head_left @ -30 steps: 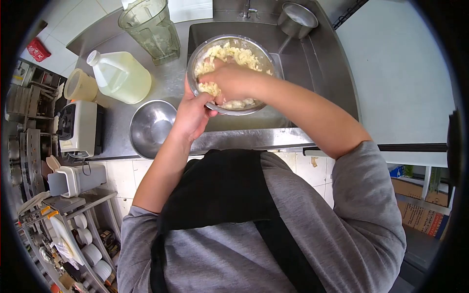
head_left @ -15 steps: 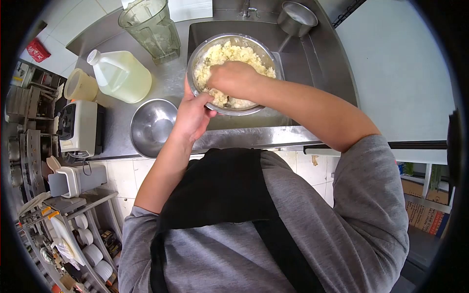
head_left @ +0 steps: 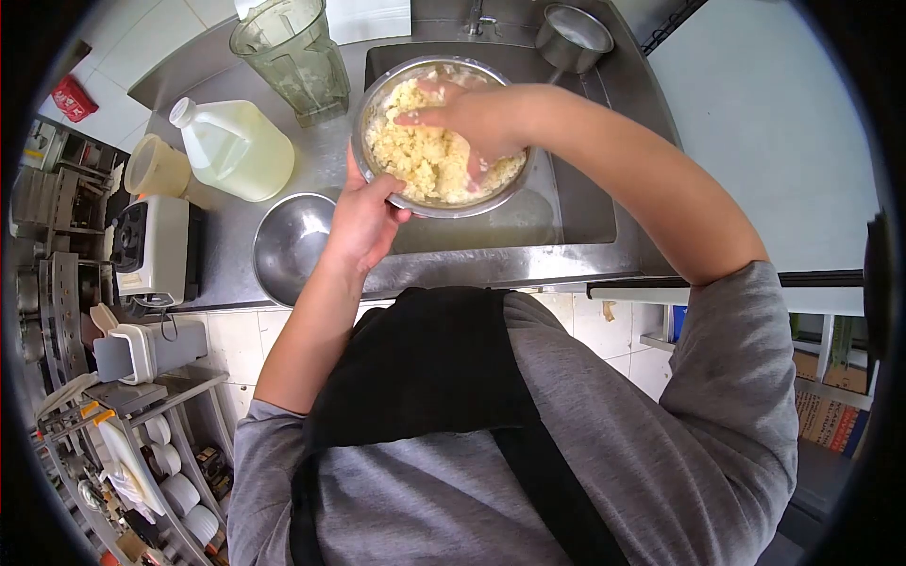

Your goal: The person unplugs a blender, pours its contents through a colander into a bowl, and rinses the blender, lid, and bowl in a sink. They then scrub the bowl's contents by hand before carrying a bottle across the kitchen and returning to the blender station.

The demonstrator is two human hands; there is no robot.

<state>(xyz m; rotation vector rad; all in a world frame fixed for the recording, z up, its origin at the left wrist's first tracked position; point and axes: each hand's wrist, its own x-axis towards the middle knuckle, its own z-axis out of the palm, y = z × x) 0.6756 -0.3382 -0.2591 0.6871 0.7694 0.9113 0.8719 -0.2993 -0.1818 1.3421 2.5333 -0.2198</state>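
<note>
A round metal bowl over the sink holds a crumbly pale yellow mixture. My left hand grips the bowl's lower left rim, thumb on top and fingers beneath. Inside the bowl, at its right side, my right hand has its fingers spread apart, with bits of the mixture stuck to them; some fingertips touch the crumbs. Below and left of my left wrist, a second metal bowl rests on the steel counter.
On the counter stand a jug of pale liquid, a blender jar, a tub and a blender base. A metal pot sits behind the sink, near the faucet. A shelf rack holds dishes at lower left.
My right hand has moved up and right within the bowl, and its fingers have spread. The bowl, with my left hand on it, has shifted slightly left and up.
</note>
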